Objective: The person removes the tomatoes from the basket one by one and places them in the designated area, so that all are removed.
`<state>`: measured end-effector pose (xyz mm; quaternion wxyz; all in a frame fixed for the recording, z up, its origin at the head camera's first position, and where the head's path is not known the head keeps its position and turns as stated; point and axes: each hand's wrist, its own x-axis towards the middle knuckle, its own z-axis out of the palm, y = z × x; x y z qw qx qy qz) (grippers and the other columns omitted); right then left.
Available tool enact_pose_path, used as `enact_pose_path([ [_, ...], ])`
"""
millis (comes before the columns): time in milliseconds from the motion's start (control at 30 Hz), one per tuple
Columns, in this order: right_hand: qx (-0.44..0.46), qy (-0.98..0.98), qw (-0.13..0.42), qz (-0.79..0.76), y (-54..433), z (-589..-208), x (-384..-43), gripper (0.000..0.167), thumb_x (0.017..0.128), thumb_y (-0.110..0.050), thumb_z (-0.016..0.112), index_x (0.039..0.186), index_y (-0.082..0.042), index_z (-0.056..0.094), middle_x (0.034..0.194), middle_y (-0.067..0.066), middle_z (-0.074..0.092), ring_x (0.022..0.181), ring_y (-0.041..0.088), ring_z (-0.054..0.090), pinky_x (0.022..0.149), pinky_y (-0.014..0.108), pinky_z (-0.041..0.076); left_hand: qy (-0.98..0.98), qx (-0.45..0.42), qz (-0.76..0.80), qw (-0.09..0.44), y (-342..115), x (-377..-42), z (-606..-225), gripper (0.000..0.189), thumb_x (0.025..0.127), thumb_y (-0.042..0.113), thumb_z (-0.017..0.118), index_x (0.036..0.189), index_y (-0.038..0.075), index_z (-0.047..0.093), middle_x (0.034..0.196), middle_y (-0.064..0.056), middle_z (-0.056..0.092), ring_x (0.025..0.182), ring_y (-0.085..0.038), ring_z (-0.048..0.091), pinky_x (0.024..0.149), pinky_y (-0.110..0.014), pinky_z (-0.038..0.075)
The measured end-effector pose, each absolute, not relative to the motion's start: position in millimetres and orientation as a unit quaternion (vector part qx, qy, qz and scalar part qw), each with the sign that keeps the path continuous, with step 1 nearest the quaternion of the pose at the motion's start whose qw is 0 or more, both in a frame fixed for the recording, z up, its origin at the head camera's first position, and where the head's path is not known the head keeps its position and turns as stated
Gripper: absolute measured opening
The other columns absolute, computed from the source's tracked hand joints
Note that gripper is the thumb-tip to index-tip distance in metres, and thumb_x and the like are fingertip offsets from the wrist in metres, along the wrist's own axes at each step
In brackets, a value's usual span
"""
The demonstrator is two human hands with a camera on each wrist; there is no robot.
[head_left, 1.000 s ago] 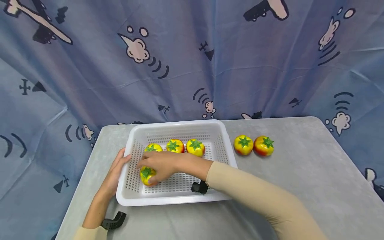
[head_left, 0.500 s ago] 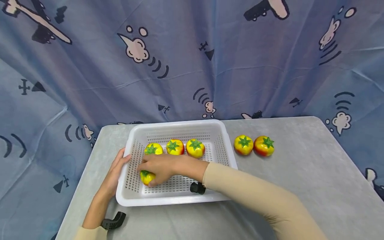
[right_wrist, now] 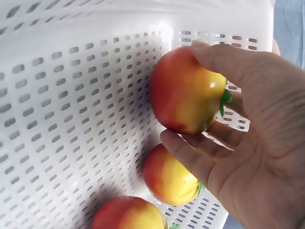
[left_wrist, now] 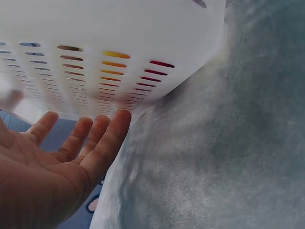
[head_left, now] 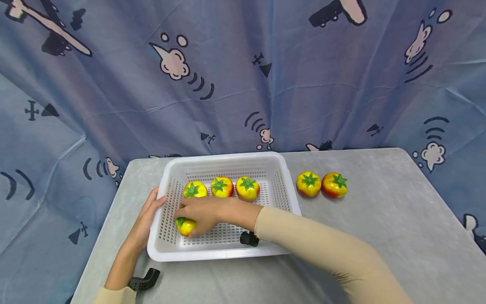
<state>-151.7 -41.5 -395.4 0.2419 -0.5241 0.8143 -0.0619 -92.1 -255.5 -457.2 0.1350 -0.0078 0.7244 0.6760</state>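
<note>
A white plastic basket (head_left: 212, 256) with slotted walls stands on the table. My left hand (head_left: 143, 221) holds its left side, thumb over the rim; in the left wrist view the fingers (left_wrist: 107, 143) lie against the outer wall. Inside the basket my right hand (head_left: 203, 211) grips a yellow-red tomato (head_left: 186, 227) with a green star-shaped top, near the front left. In the right wrist view, thumb and fingers go round this tomato (right_wrist: 183, 93). Three more tomatoes line the back: left (head_left: 195, 188), middle (head_left: 222, 186) and right (head_left: 247, 188).
Two more tomatoes, one yellower (head_left: 308, 184) and one redder (head_left: 334, 185), sit on the grey table (head_left: 383, 211) right of the basket. A blue printed curtain (head_left: 235, 84) hangs behind the table. Black wrist cameras (head_left: 249, 238) are strapped to both wrists.
My right hand has shifted slightly toward me and over the front tomato, covering more of its top. The left hand, the basket and the other tomatoes stay where they were.
</note>
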Motion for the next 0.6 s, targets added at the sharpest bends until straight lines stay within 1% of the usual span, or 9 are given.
enact_pose_path([
  [133, -0.534, 0.809, 0.240, -0.061, -43.7, -394.8, -150.6, 0.062, 0.097, -0.039, 0.078, 0.153, -0.024, 0.055, 0.144, 0.000, 0.057, 0.119, 0.009, 0.056, 0.108, 0.024, 0.050, 0.726, -0.003, 0.675, 0.134, -254.9, -91.6, -457.0, 0.056, 0.116, 0.042, 0.031, 0.166, 0.024, 0.015, 0.166, -0.023, 0.031, 0.120, -0.010, 0.063, 0.092, -0.041, 0.061],
  [233, -0.533, 0.809, 0.240, -0.059, -43.9, -393.3, -149.6, 0.063, 0.097, -0.038, 0.079, 0.153, -0.023, 0.055, 0.146, 0.002, 0.057, 0.120, 0.010, 0.057, 0.108, 0.024, 0.049, 0.724, 0.001, 0.677, 0.134, -254.9, -91.4, -457.6, 0.056, 0.116, 0.041, 0.030, 0.167, 0.023, 0.014, 0.166, -0.024, 0.031, 0.120, -0.010, 0.063, 0.092, -0.042, 0.061],
  [367, -0.526, 0.813, 0.242, -0.062, -41.7, -390.1, -149.0, 0.065, 0.096, -0.038, 0.079, 0.154, -0.024, 0.054, 0.150, 0.002, 0.055, 0.123, 0.010, 0.057, 0.111, 0.026, 0.049, 0.722, 0.008, 0.679, 0.136, -254.9, -92.0, -458.7, 0.056, 0.116, 0.041, 0.030, 0.166, 0.023, 0.015, 0.166, -0.025, 0.031, 0.122, -0.016, 0.063, 0.092, -0.046, 0.061],
  [467, -0.523, 0.815, 0.241, -0.069, -39.4, -387.5, -149.9, 0.065, 0.096, -0.036, 0.078, 0.155, -0.024, 0.053, 0.150, 0.002, 0.055, 0.122, 0.010, 0.058, 0.112, 0.027, 0.049, 0.720, 0.010, 0.680, 0.138, -255.2, -92.6, -458.8, 0.056, 0.116, 0.042, 0.031, 0.166, 0.023, 0.015, 0.166, -0.025, 0.031, 0.123, -0.020, 0.063, 0.091, -0.048, 0.061],
  [533, -0.520, 0.816, 0.240, -0.075, -37.8, -386.2, -150.9, 0.065, 0.097, -0.036, 0.078, 0.155, -0.023, 0.052, 0.151, 0.002, 0.055, 0.124, 0.010, 0.057, 0.114, 0.028, 0.049, 0.718, 0.008, 0.682, 0.139, -255.9, -92.7, -458.8, 0.056, 0.116, 0.042, 0.031, 0.166, 0.023, 0.015, 0.166, -0.025, 0.031, 0.121, -0.019, 0.064, 0.090, -0.048, 0.062],
  [600, -0.517, 0.818, 0.241, -0.082, -36.2, -385.0, -151.7, 0.064, 0.097, -0.036, 0.078, 0.155, -0.023, 0.052, 0.152, 0.002, 0.054, 0.126, 0.011, 0.058, 0.115, 0.029, 0.048, 0.717, 0.003, 0.682, 0.140, -256.7, -92.3, -458.6, 0.056, 0.116, 0.042, 0.031, 0.166, 0.023, 0.015, 0.166, -0.025, 0.031, 0.119, -0.016, 0.065, 0.089, -0.047, 0.062],
])
